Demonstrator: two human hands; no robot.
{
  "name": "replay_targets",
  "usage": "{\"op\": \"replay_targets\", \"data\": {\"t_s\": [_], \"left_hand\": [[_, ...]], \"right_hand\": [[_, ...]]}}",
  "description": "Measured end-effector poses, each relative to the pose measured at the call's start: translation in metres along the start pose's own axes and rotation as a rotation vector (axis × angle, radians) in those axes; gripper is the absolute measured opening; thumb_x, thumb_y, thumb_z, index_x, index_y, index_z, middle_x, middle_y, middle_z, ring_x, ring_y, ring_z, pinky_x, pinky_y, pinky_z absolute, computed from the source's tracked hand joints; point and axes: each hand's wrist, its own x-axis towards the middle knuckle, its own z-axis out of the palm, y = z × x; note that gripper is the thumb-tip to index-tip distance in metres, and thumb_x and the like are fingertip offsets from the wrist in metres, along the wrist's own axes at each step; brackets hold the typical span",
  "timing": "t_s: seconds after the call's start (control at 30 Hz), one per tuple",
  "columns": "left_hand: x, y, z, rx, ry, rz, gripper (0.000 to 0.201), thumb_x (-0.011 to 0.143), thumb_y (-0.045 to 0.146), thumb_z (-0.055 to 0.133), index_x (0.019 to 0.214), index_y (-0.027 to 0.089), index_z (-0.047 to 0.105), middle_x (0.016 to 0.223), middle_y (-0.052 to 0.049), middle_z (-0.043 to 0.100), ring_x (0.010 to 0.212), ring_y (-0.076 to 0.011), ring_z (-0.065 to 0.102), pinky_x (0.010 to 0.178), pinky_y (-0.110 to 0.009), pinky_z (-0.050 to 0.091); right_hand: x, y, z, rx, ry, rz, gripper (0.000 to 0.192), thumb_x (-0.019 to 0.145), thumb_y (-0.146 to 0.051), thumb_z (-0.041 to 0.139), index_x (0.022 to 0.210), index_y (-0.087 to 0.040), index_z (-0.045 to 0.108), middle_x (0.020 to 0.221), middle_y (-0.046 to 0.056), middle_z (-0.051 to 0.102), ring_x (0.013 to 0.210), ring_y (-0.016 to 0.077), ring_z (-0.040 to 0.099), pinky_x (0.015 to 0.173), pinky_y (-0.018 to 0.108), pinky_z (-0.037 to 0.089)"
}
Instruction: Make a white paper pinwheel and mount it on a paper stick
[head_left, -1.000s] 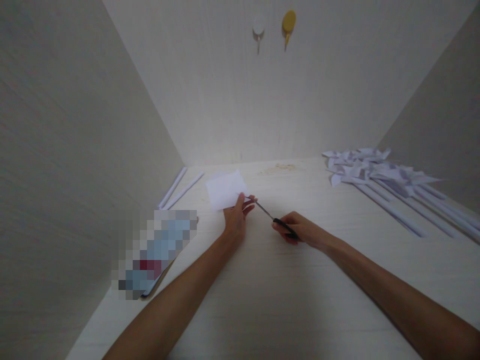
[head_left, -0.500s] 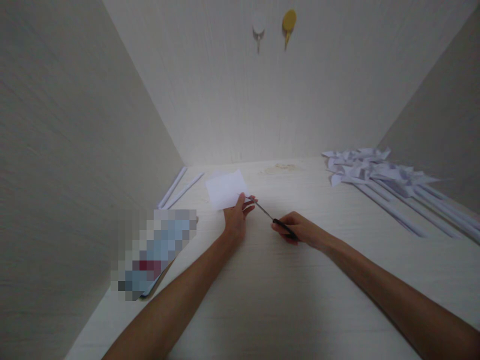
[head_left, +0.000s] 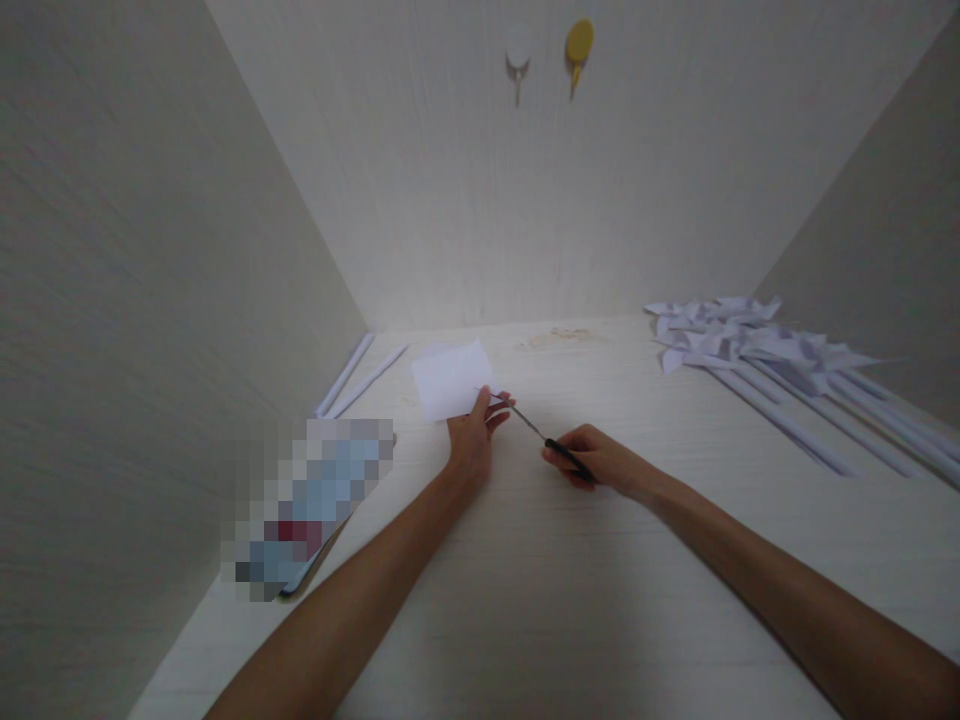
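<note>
My left hand (head_left: 472,435) pinches the near right corner of a small white sheet of paper (head_left: 450,380) held just above the pale tabletop (head_left: 570,590). My right hand (head_left: 600,460) grips the black handles of a pair of scissors (head_left: 544,436). The thin blades point up and left, and their tips meet the paper's edge right by my left fingers. Whether the blades are apart is too small to tell.
A heap of white paper pinwheels on rolled paper sticks (head_left: 757,350) lies at the right. Two rolled paper sticks (head_left: 360,375) rest against the left wall. A blurred flat object (head_left: 311,505) lies at the near left. Two hooks (head_left: 547,50) hang on the back wall.
</note>
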Motion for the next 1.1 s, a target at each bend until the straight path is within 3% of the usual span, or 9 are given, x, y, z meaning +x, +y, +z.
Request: {"op": "replay_targets", "data": {"t_s": [0.77,1.1], "left_hand": [[0.0011,0.0004,0.0,-0.041,0.023,-0.014,0.004,0.069,0.013,0.056,0.071,0.013,0.053,0.059,0.001,0.061,0.053,-0.0094,0.059,0.052,-0.019,0.045],[0.0004,0.0023,-0.0004,-0.011,-0.004,-0.006,0.007,0.067,0.018,0.057,0.072,0.014,0.053,0.062,0.0,0.06,0.056,-0.0093,0.059,0.051,-0.019,0.043]], "right_hand": [[0.0009,0.0016,0.0008,0.017,-0.005,0.011,0.045,0.069,-0.049,0.052,0.043,-0.017,0.035,0.036,-0.008,0.03,0.033,0.0029,0.023,0.036,0.021,0.016],[0.0012,0.002,-0.0005,-0.037,0.007,-0.015,0.043,0.069,-0.048,0.053,0.044,-0.016,0.04,0.037,-0.005,0.039,0.035,0.0045,0.03,0.038,0.021,0.02]]}}
